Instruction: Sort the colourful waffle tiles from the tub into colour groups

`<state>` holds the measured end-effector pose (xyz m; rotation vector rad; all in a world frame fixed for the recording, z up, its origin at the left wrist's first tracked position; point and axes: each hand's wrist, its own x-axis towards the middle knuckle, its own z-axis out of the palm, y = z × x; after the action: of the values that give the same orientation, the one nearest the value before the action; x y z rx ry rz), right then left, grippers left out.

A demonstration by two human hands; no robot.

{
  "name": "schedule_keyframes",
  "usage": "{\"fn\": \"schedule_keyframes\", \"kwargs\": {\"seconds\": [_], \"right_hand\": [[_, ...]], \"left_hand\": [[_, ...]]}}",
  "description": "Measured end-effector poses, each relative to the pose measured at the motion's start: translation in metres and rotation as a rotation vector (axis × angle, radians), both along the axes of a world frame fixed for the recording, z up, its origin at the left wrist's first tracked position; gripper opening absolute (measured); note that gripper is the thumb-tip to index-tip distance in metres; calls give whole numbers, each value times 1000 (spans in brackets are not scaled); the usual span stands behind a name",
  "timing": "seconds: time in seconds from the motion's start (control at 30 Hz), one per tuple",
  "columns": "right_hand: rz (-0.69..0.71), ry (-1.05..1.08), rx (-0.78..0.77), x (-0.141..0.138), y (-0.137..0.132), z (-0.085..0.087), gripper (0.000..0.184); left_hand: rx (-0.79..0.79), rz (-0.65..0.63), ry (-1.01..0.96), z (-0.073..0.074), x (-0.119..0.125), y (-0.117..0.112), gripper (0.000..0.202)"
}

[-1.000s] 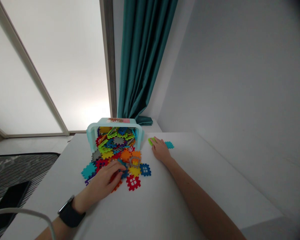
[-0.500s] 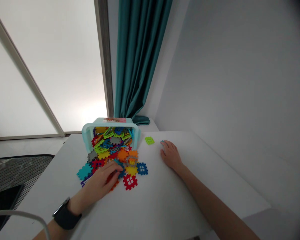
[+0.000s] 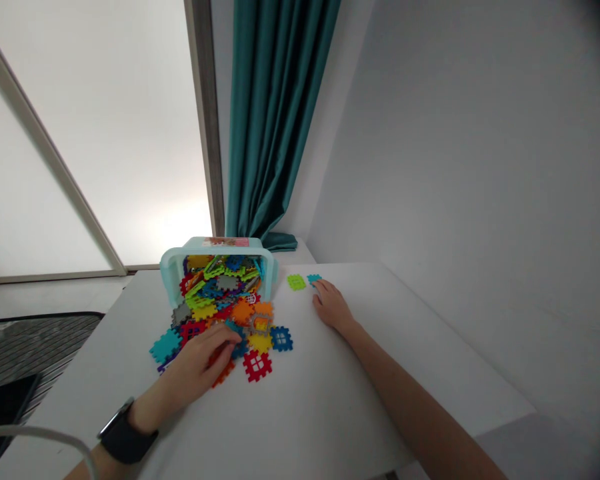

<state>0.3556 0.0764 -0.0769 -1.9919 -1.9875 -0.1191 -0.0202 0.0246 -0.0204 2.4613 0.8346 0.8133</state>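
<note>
My left hand [image 3: 205,357] rests over a spread of loose interlocking plastic tiles, thumb and fingers apart; nothing shows between them. Beside its fingertips lies a dark blue tile [image 3: 241,349], partly covered. A red window tile [image 3: 257,365] and a blue window tile [image 3: 281,339] lie to its right. Farther right, my right hand [image 3: 333,305] has its fingertips on a light blue tile [image 3: 313,277], partly hidden by the fingers. Just left of that tile, with a small gap, a lime green tile [image 3: 296,282] lies flat on the table.
A pale blue plastic tub [image 3: 169,277] lies on its side, more tiles spilling from its mouth onto the white table [image 3: 300,420]. A teal curtain [image 3: 280,120] hangs behind. The grey wall [image 3: 455,167] borders the right side. A cable [image 3: 40,432] crosses the lower left.
My right hand has moved slightly left with the light blue tile, which now shows more and lies closer to the lime green one. My left hand has stayed over the pile.
</note>
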Motion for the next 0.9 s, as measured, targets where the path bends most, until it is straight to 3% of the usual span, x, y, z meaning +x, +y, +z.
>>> {"fn": "schedule_keyframes", "kwargs": {"seconds": [0.3,0.43,0.6,0.73,0.9], "right_hand": [[-5,38,29,-3,-6,6,52],[10,50,49,-18,-18,14,48],[273,127,173,-66,-36,39,37],[525,199,179,-120,-40,59,35],[596,194,146,-176,-43,61,30]], "left_hand": [[34,6,-5,1,1,0,21],[65,29,0,3,-2,2,21],[135,106,46,11,-17,12,23],[163,223,28,16,-35,23,23],[188,299,29,17,-52,33,22]]}}
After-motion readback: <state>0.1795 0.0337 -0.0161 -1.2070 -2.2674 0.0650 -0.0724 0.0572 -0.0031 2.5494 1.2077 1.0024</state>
